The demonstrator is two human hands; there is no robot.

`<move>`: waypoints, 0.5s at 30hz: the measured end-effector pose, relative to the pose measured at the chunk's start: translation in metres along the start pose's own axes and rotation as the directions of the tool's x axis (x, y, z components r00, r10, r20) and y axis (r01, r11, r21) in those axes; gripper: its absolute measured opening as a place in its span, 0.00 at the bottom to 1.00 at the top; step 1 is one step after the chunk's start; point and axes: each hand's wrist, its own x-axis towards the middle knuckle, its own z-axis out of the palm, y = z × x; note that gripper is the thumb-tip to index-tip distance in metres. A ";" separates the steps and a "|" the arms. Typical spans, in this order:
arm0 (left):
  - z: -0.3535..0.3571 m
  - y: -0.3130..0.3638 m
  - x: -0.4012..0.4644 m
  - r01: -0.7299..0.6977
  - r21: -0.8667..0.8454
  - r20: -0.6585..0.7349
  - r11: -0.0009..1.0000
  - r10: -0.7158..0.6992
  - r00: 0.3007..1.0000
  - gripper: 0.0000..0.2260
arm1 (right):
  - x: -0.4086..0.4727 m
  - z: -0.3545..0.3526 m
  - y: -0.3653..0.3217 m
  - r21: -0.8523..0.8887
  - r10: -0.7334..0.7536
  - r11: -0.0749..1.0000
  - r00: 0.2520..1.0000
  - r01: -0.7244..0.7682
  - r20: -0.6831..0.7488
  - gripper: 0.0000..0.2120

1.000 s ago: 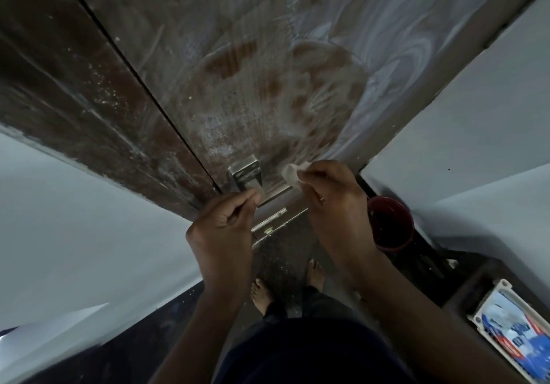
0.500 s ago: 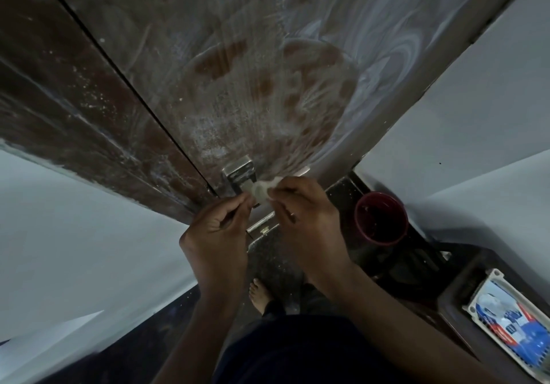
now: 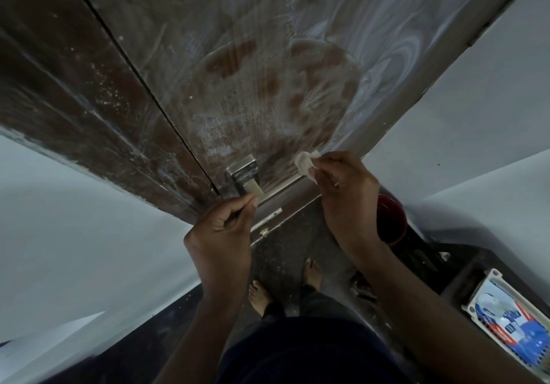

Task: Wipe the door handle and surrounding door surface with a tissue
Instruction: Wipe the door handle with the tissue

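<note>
Tissue at the door, right of the handle.
Brown door (image 3: 238,71) fills the top of view, coated in whitish smeared film with rubbed brown patches above the handle. Grey walls (image 3: 74,220) on both sides, speckled dark floor (image 3: 285,252) below with two bare feet on it. White tray (image 3: 506,321) with a blue-red pack sits at lower right; dark red bucket (image 3: 390,220) stands on the floor behind the right wrist. Left hand (image 3: 223,232) has fingers curled round the lever end of the metal handle (image 3: 245,175), gripping it. Right hand (image 3: 345,187) pinches a crumpled white tissue (image 3: 305,163) at its fingertips, at the door face just right of the handle plate; can't tell if the tissue touches the door.
</note>
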 end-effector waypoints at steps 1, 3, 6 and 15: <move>0.000 -0.001 0.000 -0.004 0.006 0.000 1.000 0.004 1.000 0.08 | 0.003 -0.001 0.003 0.025 0.053 0.998 0.998 -0.053 0.019 0.08; -0.001 -0.001 0.000 -0.004 0.007 0.000 1.000 0.004 1.000 0.08 | 0.005 -0.002 0.006 0.140 0.217 0.963 0.970 -0.230 0.106 0.07; -0.001 -0.001 0.000 0.010 -0.013 -0.002 1.000 -0.010 1.000 0.07 | 0.007 -0.001 0.011 0.360 0.437 0.782 0.859 -0.509 0.267 0.09; 0.001 0.005 0.006 0.069 -0.015 -0.029 0.997 -0.070 0.997 0.08 | 0.015 0.000 0.015 0.328 0.456 0.774 0.836 -0.541 0.305 0.07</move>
